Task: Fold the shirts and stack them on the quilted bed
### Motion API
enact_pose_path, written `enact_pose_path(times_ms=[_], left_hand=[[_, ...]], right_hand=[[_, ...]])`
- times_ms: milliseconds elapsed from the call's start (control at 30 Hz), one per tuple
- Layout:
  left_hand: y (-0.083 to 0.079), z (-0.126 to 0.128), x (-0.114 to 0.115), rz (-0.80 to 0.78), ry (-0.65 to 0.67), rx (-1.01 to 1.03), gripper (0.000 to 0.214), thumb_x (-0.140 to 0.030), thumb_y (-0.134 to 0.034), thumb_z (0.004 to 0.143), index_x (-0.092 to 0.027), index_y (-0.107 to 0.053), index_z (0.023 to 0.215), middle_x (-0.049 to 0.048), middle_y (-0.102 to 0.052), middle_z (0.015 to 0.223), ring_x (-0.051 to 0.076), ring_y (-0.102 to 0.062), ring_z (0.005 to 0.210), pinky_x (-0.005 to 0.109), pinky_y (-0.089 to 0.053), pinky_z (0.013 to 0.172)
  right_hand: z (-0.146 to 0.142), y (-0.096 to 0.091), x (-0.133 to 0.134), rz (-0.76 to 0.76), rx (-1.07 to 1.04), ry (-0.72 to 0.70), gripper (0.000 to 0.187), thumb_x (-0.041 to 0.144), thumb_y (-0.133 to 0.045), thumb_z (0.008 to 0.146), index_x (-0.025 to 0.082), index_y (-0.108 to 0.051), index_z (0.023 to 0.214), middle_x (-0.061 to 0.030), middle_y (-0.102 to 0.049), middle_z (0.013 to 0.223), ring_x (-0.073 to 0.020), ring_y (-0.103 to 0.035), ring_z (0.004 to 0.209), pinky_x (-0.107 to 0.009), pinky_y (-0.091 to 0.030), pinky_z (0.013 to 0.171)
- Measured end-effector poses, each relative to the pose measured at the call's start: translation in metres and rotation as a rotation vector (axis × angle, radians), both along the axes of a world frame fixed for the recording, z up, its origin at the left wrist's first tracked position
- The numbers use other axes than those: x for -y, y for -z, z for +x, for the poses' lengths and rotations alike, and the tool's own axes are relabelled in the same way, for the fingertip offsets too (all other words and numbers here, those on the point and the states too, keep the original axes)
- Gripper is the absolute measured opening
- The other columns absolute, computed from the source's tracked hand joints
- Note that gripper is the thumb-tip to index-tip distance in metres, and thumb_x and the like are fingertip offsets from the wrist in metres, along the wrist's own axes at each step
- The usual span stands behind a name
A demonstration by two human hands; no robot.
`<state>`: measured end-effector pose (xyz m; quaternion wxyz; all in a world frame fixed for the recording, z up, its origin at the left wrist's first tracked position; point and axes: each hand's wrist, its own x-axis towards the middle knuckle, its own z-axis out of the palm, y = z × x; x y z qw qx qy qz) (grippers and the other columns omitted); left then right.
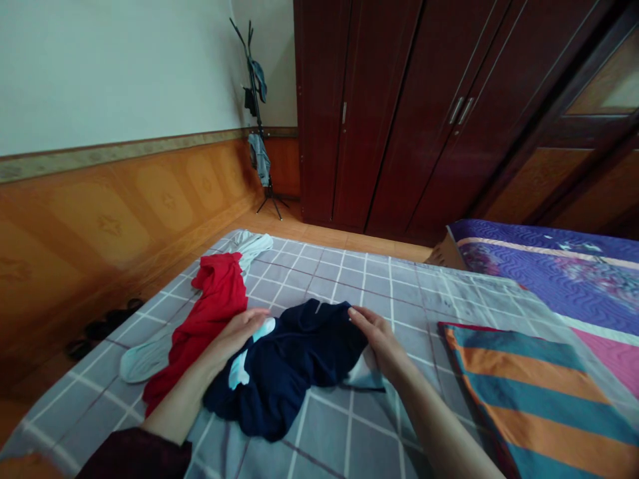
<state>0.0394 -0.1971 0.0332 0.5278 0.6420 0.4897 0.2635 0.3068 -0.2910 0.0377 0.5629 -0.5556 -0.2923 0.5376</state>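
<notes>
Grey sheeting (344,416) with a pale check covers the bed in the foreground, and near its middle lies a dark navy garment (309,346), bunched and creased, with light patches (239,371) along its left side. The right hand (377,336) is at the garment's upper right corner, its grip closed to a pinch, thumb on top, with the navy cloth caught in it. The left hand (242,332) is at the opposite side, fingers stretched toward the upper light patch; whether its grip has hold of the cloth or only rests against it, I cannot tell. Below the right hand, a pale piece of fabric (364,371) with a dark edge pokes out from the navy one.

Just left of the garment, partly behind the left forearm, a rumpled red garment (214,299) lies across pale cloth, which shows at its far end (257,245) and again on its left (144,356). A dark sleeve (137,456) covers the left forearm. Well to the right, a striped cloth (539,386) in teal and orange lies flat. Beyond it is a purple quilted cover (549,266).

Dark footwear (102,326) is on the floor at left. At the back stand a hung coat rack (258,110) in the corner and a dark red wardrobe (379,120).
</notes>
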Motion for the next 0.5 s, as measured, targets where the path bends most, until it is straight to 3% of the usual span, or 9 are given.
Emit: enact_pose_path(times_ms=[67,167,267,367,500], left_hand=[[0.011,0.001,0.0,0.078,0.058,-0.084,0.053,-0.049,-0.067,0.069,-0.014,-0.062,0.108,0.0075,-0.069,0.098,0.024,-0.064,0.087,0.03,-0.049,0.074],[0.019,0.001,-0.003,0.181,0.094,-0.181,0.034,-0.044,-0.066,0.069,-0.016,-0.067,0.087,0.0018,-0.067,0.074,0.022,-0.063,0.071,0.026,-0.046,0.062],[0.022,-0.001,-0.007,0.293,0.041,-0.203,0.031,-0.046,-0.056,0.078,-0.017,-0.066,0.074,-0.0002,-0.063,0.064,0.02,-0.06,0.063,0.025,-0.043,0.058],[0.019,-0.007,-0.011,0.416,-0.066,-0.225,0.032,-0.045,-0.051,0.082,-0.017,-0.066,0.081,0.0028,-0.067,0.075,0.021,-0.063,0.074,0.027,-0.046,0.069],[0.014,-0.015,-0.012,0.496,-0.135,-0.241,0.035,-0.043,-0.047,0.085,-0.016,-0.063,0.1,0.0082,-0.069,0.1,0.023,-0.063,0.095,0.031,-0.045,0.085]], right_hand=[[0.009,0.011,-0.004,-0.038,0.094,-0.019,0.051,0.045,-0.072,0.067,0.016,-0.061,0.107,-0.0051,-0.071,0.082,-0.0227,-0.066,0.084,-0.033,-0.05,0.077],[0.026,0.016,-0.005,-0.075,0.285,-0.131,0.053,0.043,-0.072,0.066,0.017,-0.061,0.11,-0.0039,-0.07,0.079,-0.0207,-0.066,0.076,-0.031,-0.049,0.067],[0.039,0.017,-0.002,-0.132,0.512,-0.334,0.033,0.043,-0.068,0.069,0.017,-0.068,0.089,-0.0014,-0.067,0.068,-0.0145,-0.059,0.059,-0.024,-0.041,0.051],[0.046,0.018,0.0,-0.172,0.593,-0.456,0.024,0.039,-0.067,0.068,0.016,-0.066,0.062,0.0018,-0.057,0.051,-0.0091,-0.045,0.046,-0.021,-0.029,0.043],[0.046,0.016,0.001,-0.157,0.583,-0.49,0.022,0.033,-0.067,0.064,0.016,-0.06,0.052,0.0051,-0.049,0.046,-0.0064,-0.036,0.044,-0.021,-0.023,0.043]])
